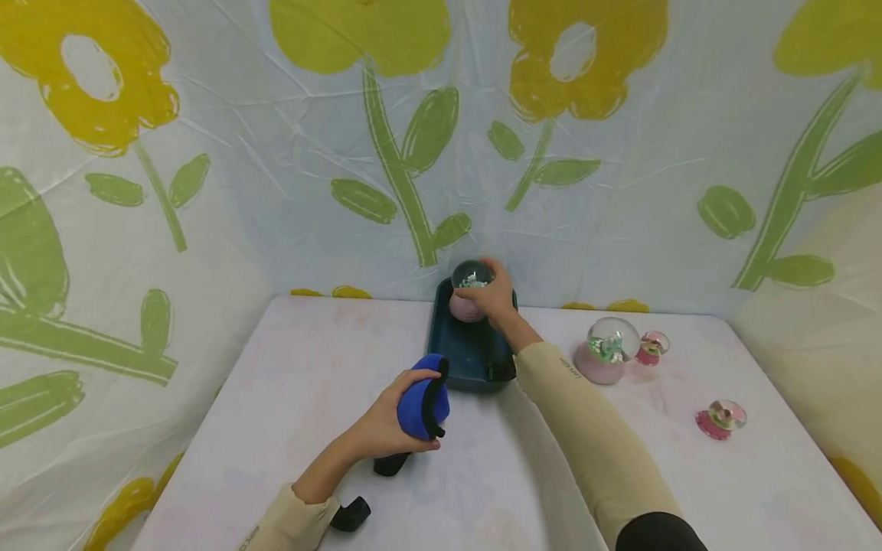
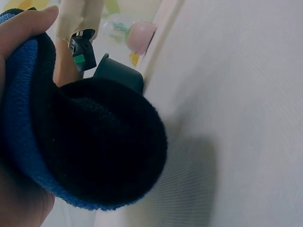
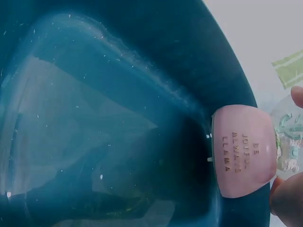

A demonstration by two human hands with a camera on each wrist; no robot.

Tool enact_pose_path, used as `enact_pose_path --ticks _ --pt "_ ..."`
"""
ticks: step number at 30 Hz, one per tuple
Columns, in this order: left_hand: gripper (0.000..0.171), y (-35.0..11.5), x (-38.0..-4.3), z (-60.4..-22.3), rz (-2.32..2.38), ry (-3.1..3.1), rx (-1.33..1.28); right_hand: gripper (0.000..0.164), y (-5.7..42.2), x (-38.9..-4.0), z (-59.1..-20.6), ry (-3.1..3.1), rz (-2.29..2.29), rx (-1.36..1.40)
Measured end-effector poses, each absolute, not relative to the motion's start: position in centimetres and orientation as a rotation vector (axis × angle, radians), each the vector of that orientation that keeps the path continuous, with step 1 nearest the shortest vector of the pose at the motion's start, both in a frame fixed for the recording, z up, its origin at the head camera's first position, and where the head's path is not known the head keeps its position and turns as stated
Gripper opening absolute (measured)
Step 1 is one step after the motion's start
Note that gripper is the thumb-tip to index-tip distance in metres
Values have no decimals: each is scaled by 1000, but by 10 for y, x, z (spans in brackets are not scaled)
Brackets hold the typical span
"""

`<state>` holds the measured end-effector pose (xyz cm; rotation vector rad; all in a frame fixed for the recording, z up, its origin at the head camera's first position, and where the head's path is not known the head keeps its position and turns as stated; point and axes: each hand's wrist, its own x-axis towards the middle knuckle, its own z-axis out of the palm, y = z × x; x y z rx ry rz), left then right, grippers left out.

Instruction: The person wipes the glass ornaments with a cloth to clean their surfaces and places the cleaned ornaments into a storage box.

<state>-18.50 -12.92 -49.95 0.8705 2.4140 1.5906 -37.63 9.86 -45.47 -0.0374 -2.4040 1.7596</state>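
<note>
My right hand (image 1: 492, 291) grips a snow globe (image 1: 467, 308) by its glass dome at the far end of a dark teal tray (image 1: 463, 367). In the right wrist view, raised lettering shows on the globe's pink base (image 3: 244, 151), which stands over the glossy tray floor (image 3: 94, 137); contact between them cannot be told. In front of the tray, my left hand (image 1: 386, 421) holds a folded, fuzzy cloth (image 1: 420, 405), blue outside with a black edge. Its dark inner side fills much of the left wrist view, where the thumb lies over the cloth (image 2: 21, 113).
A larger snow globe with a pink base (image 1: 601, 366) stands right of the tray, beside a small globe (image 1: 651, 349). Another small globe (image 1: 720, 419) sits farther right, tilted. Flower-printed fabric (image 1: 276, 191) rises behind the white table (image 1: 310, 344).
</note>
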Motion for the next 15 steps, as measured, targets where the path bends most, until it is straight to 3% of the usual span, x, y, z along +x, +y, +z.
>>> enact_pose_path --ticks 15 --pt "93 -133 -187 -497 1587 2381 841 88 97 -379 -462 -2462 1713 -74"
